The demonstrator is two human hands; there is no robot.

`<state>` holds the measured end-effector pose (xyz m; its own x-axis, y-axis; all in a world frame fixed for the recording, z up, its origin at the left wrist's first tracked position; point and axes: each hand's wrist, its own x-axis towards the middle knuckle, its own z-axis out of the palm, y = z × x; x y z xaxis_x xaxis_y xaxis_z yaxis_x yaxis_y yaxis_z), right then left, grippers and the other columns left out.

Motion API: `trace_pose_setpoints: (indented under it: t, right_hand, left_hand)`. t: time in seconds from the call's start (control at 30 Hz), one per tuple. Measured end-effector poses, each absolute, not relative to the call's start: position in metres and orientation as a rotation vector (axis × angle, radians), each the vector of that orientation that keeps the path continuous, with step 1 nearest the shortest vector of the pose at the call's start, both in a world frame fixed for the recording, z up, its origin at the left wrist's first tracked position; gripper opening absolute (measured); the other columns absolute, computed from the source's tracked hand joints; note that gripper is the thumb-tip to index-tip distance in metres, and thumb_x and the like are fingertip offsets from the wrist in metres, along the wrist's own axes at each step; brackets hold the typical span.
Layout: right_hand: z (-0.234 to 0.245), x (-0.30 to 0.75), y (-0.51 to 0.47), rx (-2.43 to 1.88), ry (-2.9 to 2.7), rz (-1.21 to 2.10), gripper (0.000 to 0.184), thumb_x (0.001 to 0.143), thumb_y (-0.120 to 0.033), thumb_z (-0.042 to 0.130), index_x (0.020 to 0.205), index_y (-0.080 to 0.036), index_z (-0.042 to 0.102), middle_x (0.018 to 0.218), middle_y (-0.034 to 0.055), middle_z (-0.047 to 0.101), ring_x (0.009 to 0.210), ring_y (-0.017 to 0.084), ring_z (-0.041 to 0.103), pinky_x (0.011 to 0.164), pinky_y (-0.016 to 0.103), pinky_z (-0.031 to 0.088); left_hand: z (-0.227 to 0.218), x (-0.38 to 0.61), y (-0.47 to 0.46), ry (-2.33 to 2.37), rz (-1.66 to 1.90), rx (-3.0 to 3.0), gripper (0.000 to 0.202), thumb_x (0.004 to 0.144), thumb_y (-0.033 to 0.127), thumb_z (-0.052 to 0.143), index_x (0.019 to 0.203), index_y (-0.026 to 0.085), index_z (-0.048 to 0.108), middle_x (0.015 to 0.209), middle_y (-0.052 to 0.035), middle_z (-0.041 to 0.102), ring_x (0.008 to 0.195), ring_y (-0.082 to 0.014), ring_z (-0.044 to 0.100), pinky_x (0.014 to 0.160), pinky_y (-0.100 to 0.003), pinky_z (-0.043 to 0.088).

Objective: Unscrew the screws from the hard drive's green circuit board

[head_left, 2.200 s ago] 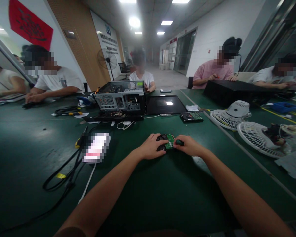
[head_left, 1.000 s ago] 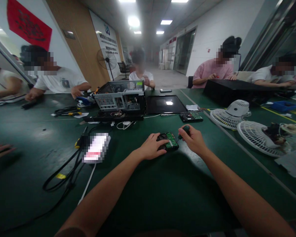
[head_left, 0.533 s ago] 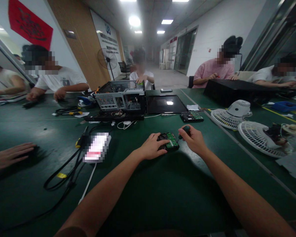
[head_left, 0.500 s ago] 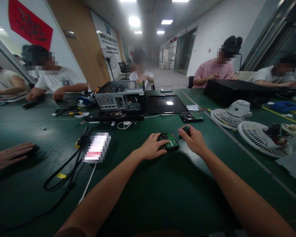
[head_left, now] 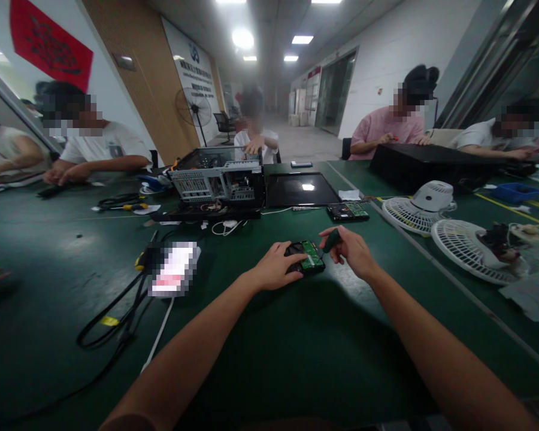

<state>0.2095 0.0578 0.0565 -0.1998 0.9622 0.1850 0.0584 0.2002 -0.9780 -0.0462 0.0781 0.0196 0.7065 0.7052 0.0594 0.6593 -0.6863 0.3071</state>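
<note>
A small hard drive with a green circuit board on top lies on the green table in front of me. My left hand rests on its left side, fingers curled over it and pressing it down. My right hand is closed round a dark-green-handled screwdriver, tilted, its tip at the drive's right edge.
An open computer case, a black panel and a second drive lie beyond. Two white fan grilles sit at the right. A phone and black cables lie at the left. Several people sit round the table.
My right hand rose from lying by the drive and now holds the screwdriver tilted with its tip at the drive. A neighbour's hand at the far left reached in and pulled back.
</note>
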Motion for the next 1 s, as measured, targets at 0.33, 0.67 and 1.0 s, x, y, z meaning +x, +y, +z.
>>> trace_pose_setpoints:
  t: [0.33,0.67,1.0]
  right_hand:
    - [0.061,0.207,0.054,-1.02,-1.56,1.157,0.047,0.101,-0.057,0.039,0.105,-0.02,0.067,0.095,0.008,0.073,0.056,0.012,0.053,0.048,0.027,0.038]
    - [0.068,0.204,0.049,-1.037,-1.598,1.11,0.039,0.097,-0.053,0.052,0.11,-0.021,0.07,0.097,0.006,0.071,0.059,0.011,0.05,0.048,0.026,0.035]
    - [0.061,0.207,0.054,-0.978,-1.477,1.293,0.044,0.096,-0.059,0.047,0.098,-0.02,0.066,0.096,0.0086,0.073,0.053,0.012,0.054,0.044,0.026,0.035]
  left_hand:
    - [0.022,-0.047,0.077,1.068,0.261,2.661,0.057,0.095,0.055,0.06,0.149,0.042,0.046,0.163,-0.0049,0.025,0.146,-0.0371,0.026,0.117,-0.055,0.03]
    - [0.02,-0.047,0.078,1.083,0.252,2.637,0.058,0.095,0.057,0.06,0.15,0.044,0.044,0.164,-0.0036,0.023,0.147,-0.0381,0.025,0.117,-0.057,0.029]
    - [0.022,-0.046,0.078,1.081,0.244,2.642,0.059,0.095,0.055,0.061,0.15,0.043,0.045,0.164,-0.0031,0.023,0.147,-0.0371,0.024,0.118,-0.056,0.029]
